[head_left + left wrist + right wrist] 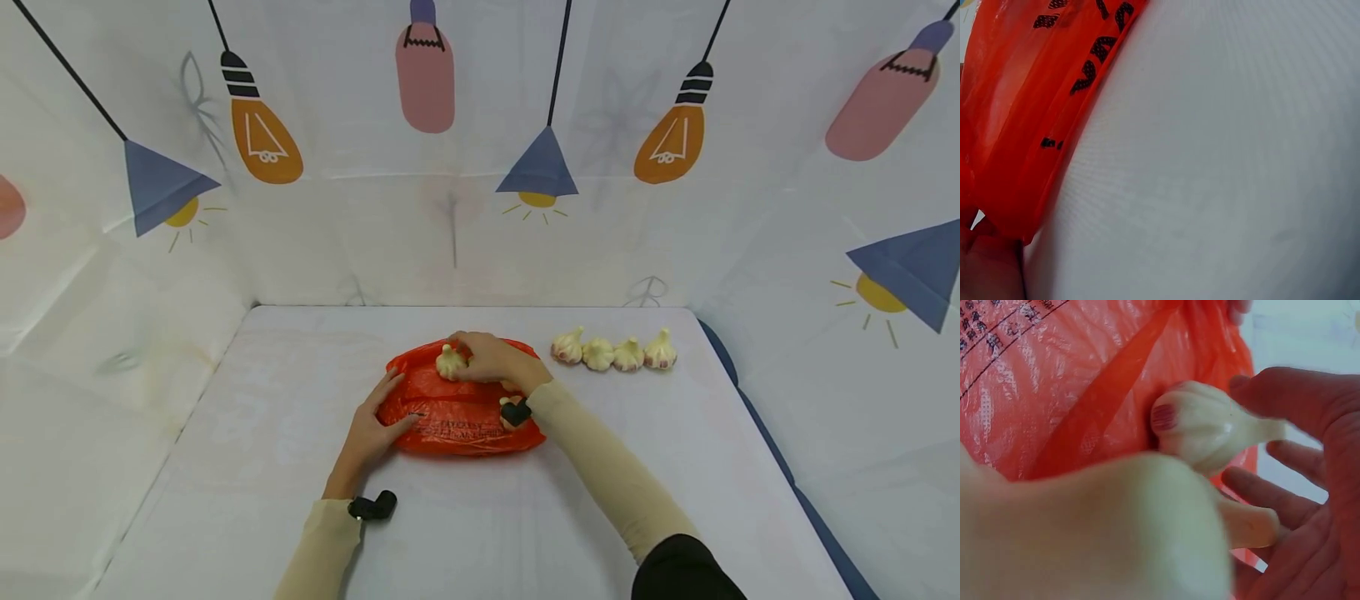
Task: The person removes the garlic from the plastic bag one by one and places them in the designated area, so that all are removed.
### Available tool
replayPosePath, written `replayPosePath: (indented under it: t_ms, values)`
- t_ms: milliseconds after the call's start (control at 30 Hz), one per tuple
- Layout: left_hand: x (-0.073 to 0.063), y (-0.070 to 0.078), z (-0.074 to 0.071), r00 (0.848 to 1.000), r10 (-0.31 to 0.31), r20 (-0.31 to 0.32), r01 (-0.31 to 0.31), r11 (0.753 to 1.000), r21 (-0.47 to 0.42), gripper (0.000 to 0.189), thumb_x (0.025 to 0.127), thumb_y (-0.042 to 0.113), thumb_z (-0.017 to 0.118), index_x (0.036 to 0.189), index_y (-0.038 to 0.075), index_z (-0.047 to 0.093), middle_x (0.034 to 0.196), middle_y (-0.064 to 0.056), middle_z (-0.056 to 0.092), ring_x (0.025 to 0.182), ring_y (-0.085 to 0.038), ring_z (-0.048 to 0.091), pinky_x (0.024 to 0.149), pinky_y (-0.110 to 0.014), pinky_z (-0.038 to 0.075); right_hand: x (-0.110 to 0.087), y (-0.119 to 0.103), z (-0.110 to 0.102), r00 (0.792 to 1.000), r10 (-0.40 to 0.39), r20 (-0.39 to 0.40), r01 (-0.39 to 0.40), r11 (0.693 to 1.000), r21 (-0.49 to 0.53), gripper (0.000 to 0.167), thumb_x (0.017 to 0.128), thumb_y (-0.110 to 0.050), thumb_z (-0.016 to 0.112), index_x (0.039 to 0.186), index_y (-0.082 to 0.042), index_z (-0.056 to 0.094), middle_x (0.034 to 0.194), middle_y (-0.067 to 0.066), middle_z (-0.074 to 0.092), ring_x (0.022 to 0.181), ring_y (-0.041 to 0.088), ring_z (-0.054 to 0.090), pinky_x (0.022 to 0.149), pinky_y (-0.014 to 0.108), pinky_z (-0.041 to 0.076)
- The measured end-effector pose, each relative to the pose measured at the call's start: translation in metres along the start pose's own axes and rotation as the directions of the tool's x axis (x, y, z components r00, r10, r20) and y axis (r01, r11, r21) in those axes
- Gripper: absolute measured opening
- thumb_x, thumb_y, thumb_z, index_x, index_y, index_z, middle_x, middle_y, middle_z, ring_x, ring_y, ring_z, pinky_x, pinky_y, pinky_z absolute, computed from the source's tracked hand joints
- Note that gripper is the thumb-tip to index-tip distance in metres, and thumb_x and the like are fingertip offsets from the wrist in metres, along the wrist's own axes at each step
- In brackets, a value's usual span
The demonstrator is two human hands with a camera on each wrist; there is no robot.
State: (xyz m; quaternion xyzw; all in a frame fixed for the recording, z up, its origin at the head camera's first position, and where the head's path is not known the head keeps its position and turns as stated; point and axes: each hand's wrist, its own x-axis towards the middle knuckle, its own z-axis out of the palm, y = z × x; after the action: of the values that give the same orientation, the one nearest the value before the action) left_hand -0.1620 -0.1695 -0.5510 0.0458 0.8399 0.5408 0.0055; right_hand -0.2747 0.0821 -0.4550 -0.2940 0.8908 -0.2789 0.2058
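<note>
An orange-red plastic bag [457, 408] with black print lies on the white table. My left hand [375, 421] rests on its left end, thumb and fingers spread. In the left wrist view, part of that hand [991, 269] shows beside the bag's edge. My right hand [491, 358] reaches over the bag and holds a garlic bulb [450, 363] between thumb and fingers. The right wrist view shows this garlic bulb [1200, 428] with its stem toward the palm. Another garlic bulb [512, 414] sits on the bag under the right wrist, partly hidden by the wrist camera.
Several garlic bulbs [628, 356] stand in a row on the table [645, 450], right of the bag. Behind the table hangs a white cloth [345, 242] printed with lamps. Dark blue fabric [765, 442] runs along the right table edge.
</note>
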Motion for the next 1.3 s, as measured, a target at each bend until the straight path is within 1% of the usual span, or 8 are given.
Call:
replayPosePath:
  t_ms: [200,300,533,667,833,1033,1167,1300]
  values:
    - [0.001,-0.003,0.001,1.000,0.006,-0.002,-0.006,1.000,0.015,0.079,0.090,0.032,0.080,0.158,0.018,0.043,0.170,-0.004,0.028,0.158,-0.038,0.023,0.124,-0.065,0.022,0.005,-0.004,0.004,0.999,0.016,0.039,-0.015,0.999,-0.031,0.052,0.097,-0.023,0.070,0.147,-0.014,0.055,0.142,0.004,0.061,0.121,0.020,0.058,0.107,0.040,0.050]
    - [0.001,-0.003,0.001,1.000,0.008,-0.005,-0.008,1.000,0.005,0.078,0.090,0.031,0.079,0.158,0.020,0.043,0.170,-0.003,0.029,0.158,-0.037,0.022,0.124,-0.065,0.022,0.007,-0.008,0.007,0.998,-0.004,0.055,0.006,0.999,-0.035,0.050,0.095,-0.020,0.073,0.142,-0.011,0.059,0.139,0.004,0.064,0.119,0.019,0.060,0.106,0.039,0.051]
    - [0.001,-0.006,0.002,1.000,0.014,-0.007,-0.014,1.000,-0.012,0.077,0.090,0.031,0.079,0.158,0.023,0.043,0.170,-0.002,0.029,0.158,-0.037,0.022,0.124,-0.065,0.022,0.010,-0.019,0.013,0.995,-0.055,0.086,0.064,0.992,-0.113,0.049,0.094,-0.026,0.076,0.139,-0.012,0.061,0.132,0.002,0.067,0.114,0.017,0.062,0.103,0.035,0.053]
    - [0.001,-0.007,0.002,1.000,0.020,-0.010,-0.021,1.000,-0.017,0.076,0.090,0.030,0.079,0.157,0.024,0.044,0.170,-0.002,0.030,0.158,-0.036,0.023,0.124,-0.065,0.023,0.010,-0.025,0.014,0.994,-0.080,0.079,0.087,0.992,-0.091,0.052,0.094,-0.027,0.076,0.141,-0.012,0.060,0.134,0.002,0.066,0.114,0.018,0.061,0.104,0.035,0.053]
    - [0.001,-0.007,0.001,0.998,0.052,-0.022,-0.052,0.998,-0.029,0.075,0.090,0.028,0.080,0.157,0.021,0.045,0.169,-0.003,0.032,0.157,-0.036,0.024,0.124,-0.064,0.022,0.012,-0.028,0.015,0.994,-0.102,0.036,0.103,0.993,-0.050,0.060,0.093,-0.028,0.077,0.146,-0.010,0.055,0.140,0.007,0.063,0.116,0.018,0.060,0.105,0.035,0.053]
    - [0.001,-0.006,0.000,0.999,0.043,-0.026,-0.044,0.998,-0.033,0.076,0.090,0.027,0.080,0.157,0.020,0.045,0.169,-0.003,0.032,0.157,-0.035,0.024,0.125,-0.064,0.021,0.011,-0.029,0.018,0.999,-0.035,-0.021,0.035,0.999,0.033,0.070,0.092,-0.027,0.078,0.152,-0.010,0.046,0.147,0.011,0.058,0.131,0.026,0.058,0.112,0.044,0.049]
    - [0.001,-0.005,0.000,0.999,0.037,-0.025,-0.038,0.998,-0.040,0.076,0.090,0.027,0.080,0.157,0.019,0.045,0.169,-0.002,0.031,0.158,-0.035,0.023,0.125,-0.063,0.021,0.009,-0.025,0.024,1.000,0.029,-0.007,-0.029,0.999,0.039,0.075,0.091,-0.029,0.078,0.155,-0.014,0.043,0.153,0.008,0.054,0.136,0.026,0.054,0.114,0.049,0.047]
    - [0.001,-0.005,0.001,0.999,0.039,-0.023,-0.040,0.998,-0.041,0.076,0.090,0.026,0.080,0.157,0.020,0.044,0.169,-0.001,0.032,0.158,-0.035,0.023,0.125,-0.064,0.021,0.010,-0.018,0.030,0.999,0.047,0.009,-0.047,0.998,0.033,0.076,0.092,-0.030,0.077,0.158,-0.018,0.040,0.155,0.004,0.051,0.138,0.026,0.052,0.115,0.051,0.045]
